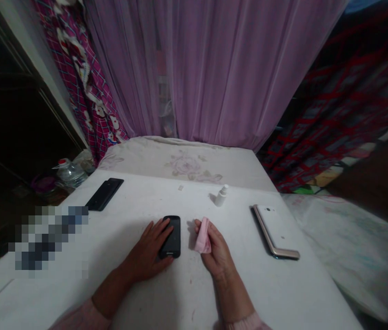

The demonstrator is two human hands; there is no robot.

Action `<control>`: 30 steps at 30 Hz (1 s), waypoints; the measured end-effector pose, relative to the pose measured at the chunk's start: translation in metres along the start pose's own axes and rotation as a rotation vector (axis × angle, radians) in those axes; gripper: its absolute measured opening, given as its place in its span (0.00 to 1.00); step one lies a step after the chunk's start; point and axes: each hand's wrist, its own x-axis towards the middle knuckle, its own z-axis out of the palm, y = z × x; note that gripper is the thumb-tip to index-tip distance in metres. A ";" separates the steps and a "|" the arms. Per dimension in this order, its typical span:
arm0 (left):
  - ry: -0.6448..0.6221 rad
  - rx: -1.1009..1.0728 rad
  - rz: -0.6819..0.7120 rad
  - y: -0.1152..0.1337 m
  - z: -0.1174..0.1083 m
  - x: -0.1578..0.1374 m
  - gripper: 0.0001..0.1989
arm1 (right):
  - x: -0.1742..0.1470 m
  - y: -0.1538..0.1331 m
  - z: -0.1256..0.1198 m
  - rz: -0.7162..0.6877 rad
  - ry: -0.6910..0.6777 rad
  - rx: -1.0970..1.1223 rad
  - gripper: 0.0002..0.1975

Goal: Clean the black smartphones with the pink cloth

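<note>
A black smartphone (pixel 175 236) lies face up on the white-covered table in front of me. My left hand (pixel 149 250) grips it from the left, fingers across the screen's upper left part and thumb at the lower edge. Just to the right, my right hand (pixel 217 250) pinches a folded pink cloth (pixel 203 238) above the table, apart from the phone. Beyond that hand stands a small white spray bottle (pixel 221 196), upright.
Stacked phones (pixel 274 231), a white one on top, lie at the right. Dark phones (pixel 105 195) lie at the left, near a blurred-out patch (pixel 49 243). A purple curtain (pixel 221 68) hangs behind the table. A clear plastic jug (pixel 70 173) stands beyond its left edge.
</note>
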 end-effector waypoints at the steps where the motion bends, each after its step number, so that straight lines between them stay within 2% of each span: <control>1: -0.001 -0.009 0.003 -0.001 0.000 0.000 0.35 | -0.001 0.000 -0.001 0.012 0.006 0.002 0.17; 6: 0.011 -0.029 -0.030 -0.001 0.003 0.002 0.40 | -0.005 0.001 -0.001 0.044 0.021 0.011 0.14; 10: 0.039 0.020 -0.092 0.000 0.009 0.001 0.46 | -0.006 0.004 0.001 -0.059 0.022 -0.129 0.15; 12: 0.053 0.063 -0.117 0.001 0.013 0.000 0.51 | -0.007 0.008 0.002 -0.169 0.061 -0.282 0.17; 14: 0.062 0.104 -0.140 0.002 0.016 -0.002 0.54 | -0.010 0.013 0.002 -0.306 0.131 -0.533 0.18; 17: 0.070 0.137 -0.172 0.005 0.019 -0.003 0.52 | -0.014 0.020 0.005 -0.485 0.202 -0.955 0.17; 19: 0.075 0.146 -0.187 0.007 0.020 -0.002 0.49 | -0.017 0.025 0.008 -0.525 0.203 -1.151 0.17; 23: 0.088 0.161 -0.194 0.010 0.020 0.000 0.46 | -0.022 0.030 0.018 -0.496 0.172 -1.370 0.17; 27: 0.117 0.159 -0.179 0.009 0.022 -0.001 0.45 | -0.028 0.033 0.026 -0.386 0.120 -1.490 0.15; 30: 0.115 0.136 -0.148 0.007 0.021 -0.002 0.46 | -0.029 0.035 0.030 -0.362 0.140 -1.537 0.15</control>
